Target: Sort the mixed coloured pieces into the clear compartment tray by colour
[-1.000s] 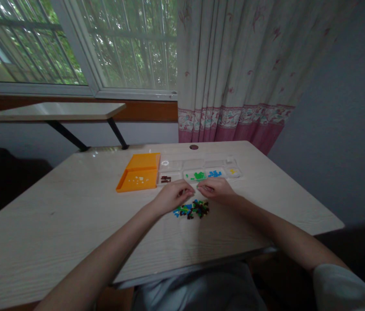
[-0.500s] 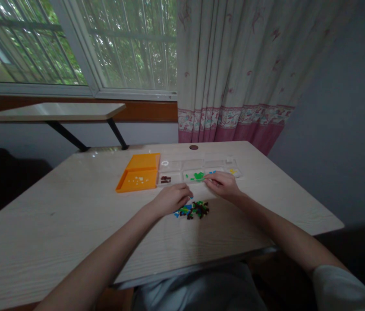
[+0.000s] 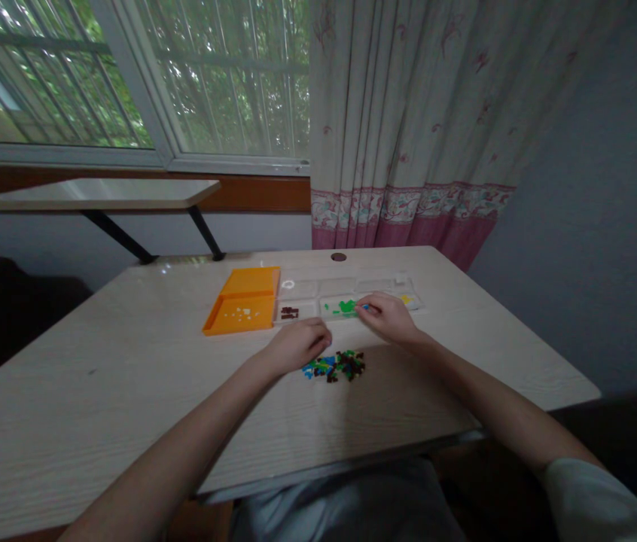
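A mixed pile of small building-block pieces, brown, green, blue and yellow, lies on the table in front of me. Just above its left end is my left hand, fingers curled and pressed together; whatever they hold is too small to name. My right hand reaches over the front of a clear compartment tray, its thumb and fingertips pinched. Blue shows at those fingertips, but I cannot tell whether it is held. Green pieces lie left of the fingertips, brown pieces farther left, yellow pieces right of the hand.
An open orange case with several whitish bits in its front half adjoins the tray's left side. A raised shelf on dark legs stands at the table's back left. A round hole sits near the back edge, before the curtain.
My left hand has shifted slightly left and up, uncovering more of the pile's left end. My right hand has moved slightly; its fingertips stay by the green pieces.
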`<state>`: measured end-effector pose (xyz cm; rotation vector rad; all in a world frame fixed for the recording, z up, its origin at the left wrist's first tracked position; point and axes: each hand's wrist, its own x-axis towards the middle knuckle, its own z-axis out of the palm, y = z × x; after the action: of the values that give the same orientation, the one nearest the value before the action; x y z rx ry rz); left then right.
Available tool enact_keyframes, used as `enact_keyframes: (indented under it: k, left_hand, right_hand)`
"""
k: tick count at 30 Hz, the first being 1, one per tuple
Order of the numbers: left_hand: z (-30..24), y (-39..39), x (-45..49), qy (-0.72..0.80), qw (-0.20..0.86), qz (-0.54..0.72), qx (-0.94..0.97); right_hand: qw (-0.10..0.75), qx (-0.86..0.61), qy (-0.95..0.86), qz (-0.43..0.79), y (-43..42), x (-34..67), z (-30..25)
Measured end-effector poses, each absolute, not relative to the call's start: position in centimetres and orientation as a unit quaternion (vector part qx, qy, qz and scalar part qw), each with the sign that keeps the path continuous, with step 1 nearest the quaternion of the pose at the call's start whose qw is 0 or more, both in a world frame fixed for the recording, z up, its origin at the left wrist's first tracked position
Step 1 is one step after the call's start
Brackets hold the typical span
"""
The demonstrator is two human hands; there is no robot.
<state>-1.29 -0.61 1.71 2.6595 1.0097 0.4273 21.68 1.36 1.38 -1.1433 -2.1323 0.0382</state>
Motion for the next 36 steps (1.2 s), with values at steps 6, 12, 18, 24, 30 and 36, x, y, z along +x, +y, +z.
enact_keyframes:
  k: [6, 12, 18, 24, 30, 36]
  left_hand:
    - [1.5, -0.5, -1.3, 0.365, 0.146, 0.167, 0.905]
    - [1.3, -0.3, -0.3, 0.421, 0.323, 0.287, 0.797]
    - [1.1, -0.5, 0.6, 0.432, 0.531, 0.368, 0.629]
    - [1.7, -1.0, 0.8, 0.422, 0.564, 0.381, 0.599]
    - [1.6, -0.8, 0.8, 0.419, 0.551, 0.387, 0.609]
    - [1.6, -0.7, 0.7, 0.417, 0.54, 0.383, 0.623]
  right_hand:
    - [0.316, -0.501, -0.805, 0.029, 2.8, 22.0, 1.0]
    - [0.33, -0.453, -0.828, 0.017, 1.5, 21.5, 1.1]
    - [0.36, -0.371, -0.856, -0.018, -0.3, 19.4, 0.0]
    - [0.367, -0.379, -0.849, -0.028, -0.3, 18.9, -0.9]
    - [0.384, -0.358, -0.849, -0.058, -0.4, 18.9, -0.7]
    - [0.388, -0.351, -0.85, -0.062, -0.7, 18.8, -0.4]
